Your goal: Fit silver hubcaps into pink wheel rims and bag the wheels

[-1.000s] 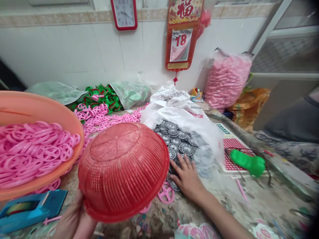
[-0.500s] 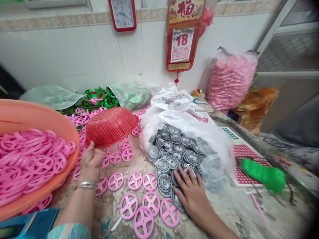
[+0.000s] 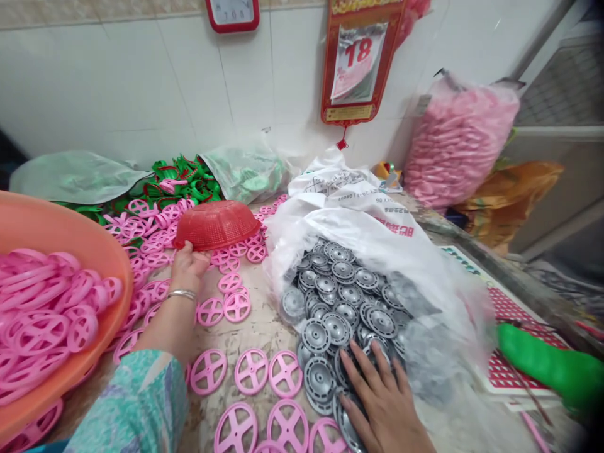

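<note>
A red plastic basket lies upside down over some pink wheels. My left hand, with a silver bracelet at the wrist, pinches its near rim. On grey plastic discs spilling from a white plastic bag, my right hand rests flat with its fingers spread. Loose pink spoked wheels lie between my two arms, a few of them cut off by the lower edge of the view.
An orange basin full of pink wheels stands at left. Green pieces and filmy bags lie along the wall. At right are a green bottle-like object, a red-patterned board and a large bag of pink parts.
My left hand has moved the red basket slightly away from me and levelled its tilt. My right hand stays on the grey discs. The view has tipped downward.
</note>
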Demonstrator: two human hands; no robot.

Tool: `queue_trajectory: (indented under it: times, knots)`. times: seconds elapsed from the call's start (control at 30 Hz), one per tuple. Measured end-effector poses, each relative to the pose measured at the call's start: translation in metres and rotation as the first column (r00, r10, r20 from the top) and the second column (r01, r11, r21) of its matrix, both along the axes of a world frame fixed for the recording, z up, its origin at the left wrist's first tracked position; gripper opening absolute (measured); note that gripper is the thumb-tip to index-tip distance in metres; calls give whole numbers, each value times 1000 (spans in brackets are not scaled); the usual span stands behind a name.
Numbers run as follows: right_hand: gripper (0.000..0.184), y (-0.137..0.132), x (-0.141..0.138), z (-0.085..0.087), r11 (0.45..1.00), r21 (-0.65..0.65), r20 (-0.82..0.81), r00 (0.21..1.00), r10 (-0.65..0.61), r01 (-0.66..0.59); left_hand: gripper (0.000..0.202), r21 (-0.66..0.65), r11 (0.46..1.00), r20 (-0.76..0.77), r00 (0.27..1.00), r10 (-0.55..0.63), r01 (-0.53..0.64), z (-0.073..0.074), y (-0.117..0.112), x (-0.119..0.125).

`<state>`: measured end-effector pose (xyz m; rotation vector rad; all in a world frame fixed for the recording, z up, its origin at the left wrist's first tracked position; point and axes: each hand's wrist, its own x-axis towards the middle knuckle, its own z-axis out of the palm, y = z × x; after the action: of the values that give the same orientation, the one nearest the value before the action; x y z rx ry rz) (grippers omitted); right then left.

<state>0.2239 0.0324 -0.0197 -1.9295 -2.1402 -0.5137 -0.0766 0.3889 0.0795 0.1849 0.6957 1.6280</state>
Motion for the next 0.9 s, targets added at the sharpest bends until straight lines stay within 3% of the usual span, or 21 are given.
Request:
queue_trajectory:
  times: [0.2,0.37,0.5,0.63,0.9]
  knots:
    - [60,1,0,4,1000,-22,0,1000,-2,2,24,-49,999,-58,998,-18,15,-10,20,17]
    - [61,1,-1,5,999,-45,-13,1000,-4,3,21,-110,994,-100,995,-17,6,-4,22,18]
    - [59,0,-1,5,998,-68,-28,1000,-13,11,23,-151,988,-127,992,23,-43,4,9,16]
    - [59,-1,-2,5,995,-93,-73,997,-27,20,25,-159,987,-149,989,6,-30,1,-25,17]
    - [57,-3,-6,6,994,-99,-108,993,-46,36,31,-250,968,-144,987,-72,34,-11,-133,-11]
